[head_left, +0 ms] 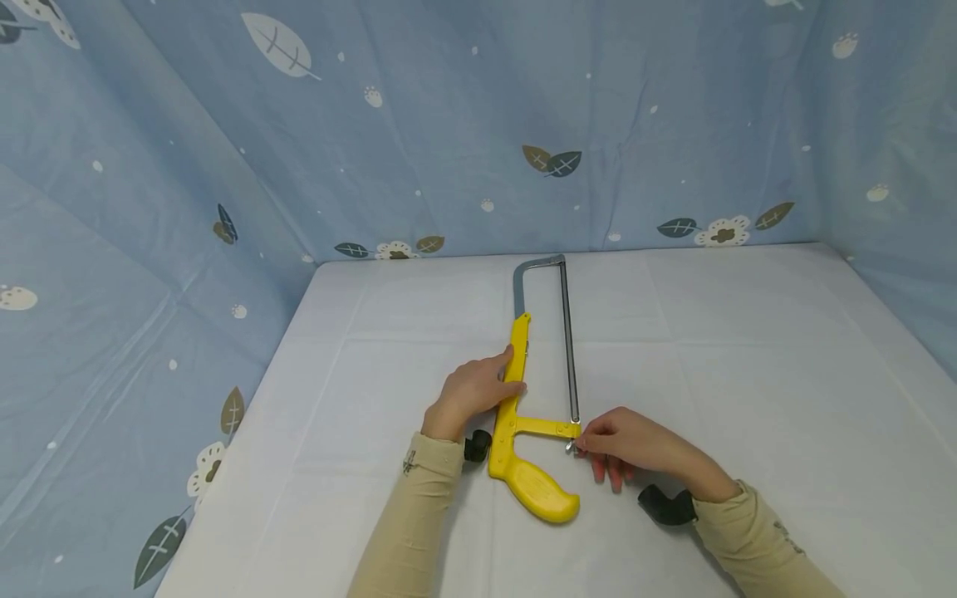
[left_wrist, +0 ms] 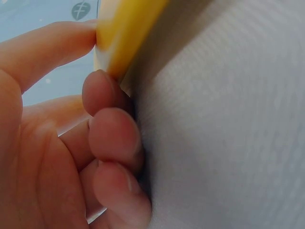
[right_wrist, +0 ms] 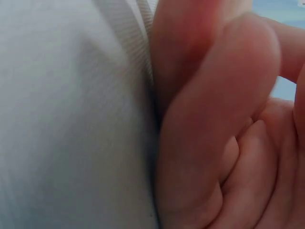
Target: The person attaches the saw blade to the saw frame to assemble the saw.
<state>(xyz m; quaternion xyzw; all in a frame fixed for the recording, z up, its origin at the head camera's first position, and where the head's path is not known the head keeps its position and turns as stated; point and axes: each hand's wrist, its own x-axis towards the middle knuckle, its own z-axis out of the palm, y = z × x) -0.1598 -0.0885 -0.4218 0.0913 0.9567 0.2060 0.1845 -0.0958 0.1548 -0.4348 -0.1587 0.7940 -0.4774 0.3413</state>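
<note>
A hacksaw [head_left: 512, 402] with a yellow frame and handle and a grey metal bow lies flat on the white-covered table. Its blade side [head_left: 569, 340] runs along the right. My left hand [head_left: 473, 390] grips the yellow frame above the handle, thumb on one side; the left wrist view shows the frame [left_wrist: 128, 33] between thumb and fingers. At the lower end of the blade, my right hand [head_left: 635, 448] pinches a small silver wing nut [head_left: 571, 447] between thumb and index finger. In the right wrist view curled fingers [right_wrist: 205, 124] hide the nut.
The white cloth [head_left: 389, 332] covers the table and shows fold creases. Blue curtains [head_left: 449, 124] with leaf prints hang behind and at both sides, meeting the table's far edge. Black wrist camera mounts [head_left: 667, 505] sit by each sleeve.
</note>
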